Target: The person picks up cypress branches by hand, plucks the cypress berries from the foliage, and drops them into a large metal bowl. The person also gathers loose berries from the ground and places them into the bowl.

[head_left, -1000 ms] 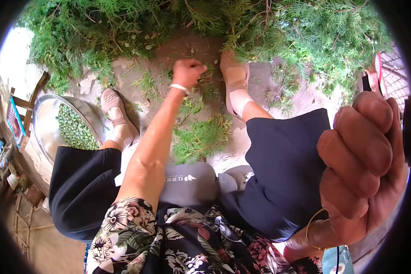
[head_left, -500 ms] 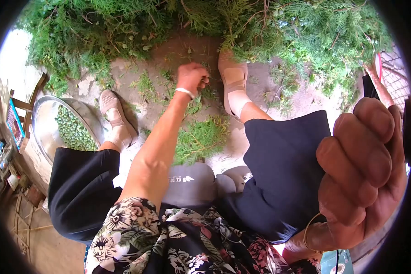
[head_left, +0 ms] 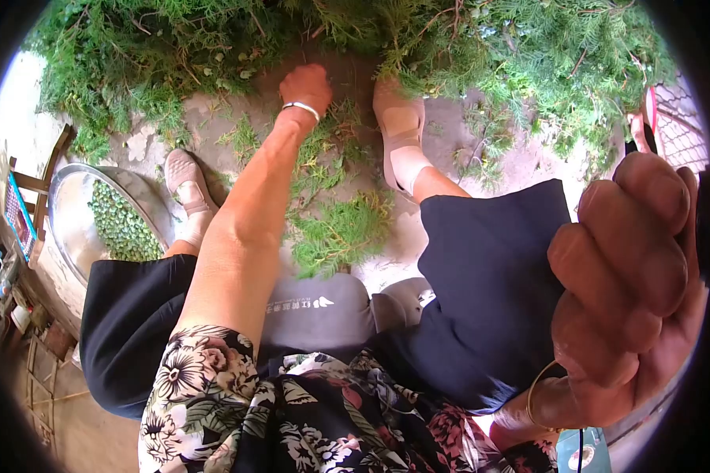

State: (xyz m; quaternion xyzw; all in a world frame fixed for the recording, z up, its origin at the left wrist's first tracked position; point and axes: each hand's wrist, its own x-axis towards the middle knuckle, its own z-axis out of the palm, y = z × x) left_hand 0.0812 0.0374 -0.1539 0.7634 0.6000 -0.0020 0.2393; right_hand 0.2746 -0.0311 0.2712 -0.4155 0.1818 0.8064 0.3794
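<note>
My left hand [head_left: 304,88], with a pale bracelet at the wrist, is reached forward to the edge of a heap of leafy evergreen branches [head_left: 173,55]. It is closed, back of the hand up; whatever is in its fingers is hidden. Close to the camera on the right is my right hand [head_left: 627,276], large in view, its fingers curled in and a thin gold bangle on the wrist. What it grips, if anything, does not show. Below my left hand, a loose green sprig [head_left: 343,232] lies on the ground between my feet.
A metal basin [head_left: 71,213] at the left holds many small green pieces [head_left: 122,225]. A wooden frame chair [head_left: 35,185] stands beside it. A grey cushion [head_left: 315,311] lies between my legs. Part of another person's arm [head_left: 643,134] shows at the far right.
My left hand has moved forward and a little left, toward the branch heap, and turned so its fingers are less visible. My right hand has barely moved. The other person's arm at right has shifted.
</note>
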